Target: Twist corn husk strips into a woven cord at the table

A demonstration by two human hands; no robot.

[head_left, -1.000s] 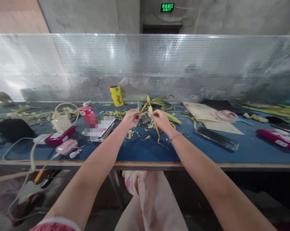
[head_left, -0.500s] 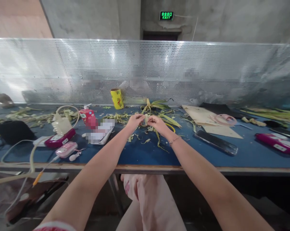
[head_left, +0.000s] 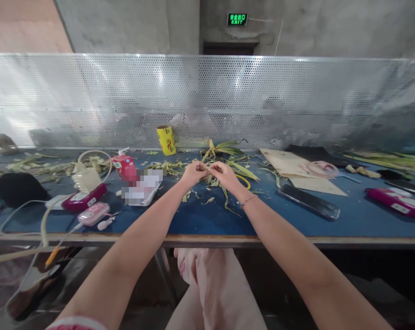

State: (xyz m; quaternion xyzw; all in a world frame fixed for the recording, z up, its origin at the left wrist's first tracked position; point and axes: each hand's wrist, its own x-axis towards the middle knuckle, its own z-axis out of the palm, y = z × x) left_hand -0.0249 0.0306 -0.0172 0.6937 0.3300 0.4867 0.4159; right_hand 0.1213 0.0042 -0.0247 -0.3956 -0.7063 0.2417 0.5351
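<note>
My left hand (head_left: 193,173) and my right hand (head_left: 224,174) meet over the blue table (head_left: 207,215), fingertips pinched together on a thin strip of green leaf (head_left: 208,170). A green strand hangs down from my right hand toward the table. Behind the hands lies a bunch of long green leaves (head_left: 228,151). Small leaf scraps (head_left: 207,200) are scattered below my hands. A thin bracelet sits on my right wrist.
A yellow roll (head_left: 166,139) stands at the back by the perforated metal screen (head_left: 207,101). On the left are pink devices (head_left: 86,201), cables and a black pouch (head_left: 16,188). To the right lie a black phone (head_left: 308,201), brown paper (head_left: 296,167) and a magenta device (head_left: 396,204).
My hands, apart a second ago, have come together at the middle, pinching the leaf strip between them. The view has shifted slightly.
</note>
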